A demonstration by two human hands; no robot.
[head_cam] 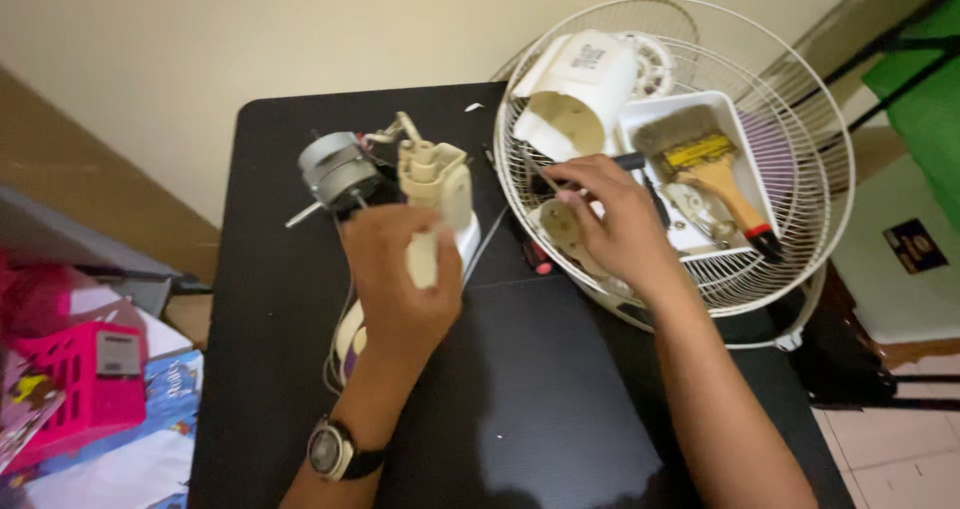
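My left hand (pixel 398 277) grips the cream plastic neck of a fan body (pixel 432 187), whose grey metal motor (pixel 340 169) sticks out to the left over the black table (pixel 560 389). My right hand (pixel 612 219) reaches into the white wire fan guard (pixel 810 219) and closes on a dark-handled tool (pixel 610 164), probably a screwdriver. In the guard lie a white motor cover (pixel 580 89), a white tray (pixel 730 119) and a paintbrush (pixel 715 164) with a yellow band and wooden handle.
A pink plastic basket (pixel 75 389) and colourful papers sit low at the left. A green cloth (pixel 930 99) on a black frame stands at the right. A second wire guard (pixel 660 14) leans behind the first. The beige wall runs behind the table.
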